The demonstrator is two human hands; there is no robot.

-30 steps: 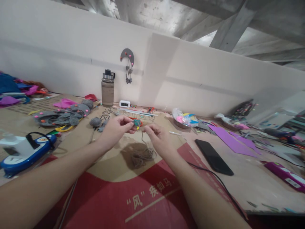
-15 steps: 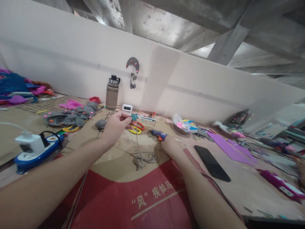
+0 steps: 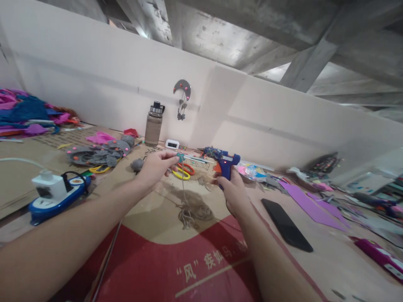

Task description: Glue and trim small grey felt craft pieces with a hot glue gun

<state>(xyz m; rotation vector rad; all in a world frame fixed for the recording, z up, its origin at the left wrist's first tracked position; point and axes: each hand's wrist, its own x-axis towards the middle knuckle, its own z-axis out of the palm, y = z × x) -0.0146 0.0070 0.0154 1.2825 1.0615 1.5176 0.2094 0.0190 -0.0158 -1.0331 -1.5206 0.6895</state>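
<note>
Between the thumb and fingers of my left hand (image 3: 159, 167) is a small teal felt piece (image 3: 180, 157). A grey cord (image 3: 183, 184) hangs from it down to a loose tangle of grey yarn (image 3: 192, 216) on the cardboard. My right hand (image 3: 234, 191) is wrapped round the handle of a blue hot glue gun (image 3: 226, 163), raised above the table with its nozzle end pointing left toward the felt piece but apart from it. Just behind the left fingertips lie scissors with red and yellow handles (image 3: 185, 171).
A water bottle (image 3: 154, 126) and a white digital clock (image 3: 172, 144) stand by the wall. Grey felt pieces (image 3: 94, 155) and a blue power strip (image 3: 59, 197) lie left. To the right are a black phone (image 3: 286, 224), purple sheets (image 3: 308, 205) and a magenta power strip (image 3: 379, 256).
My right hand has lifted the glue gun off the table, its nozzle end now pointing left. The left hand keeps its pinch on the felt piece. The view has shifted slightly.
</note>
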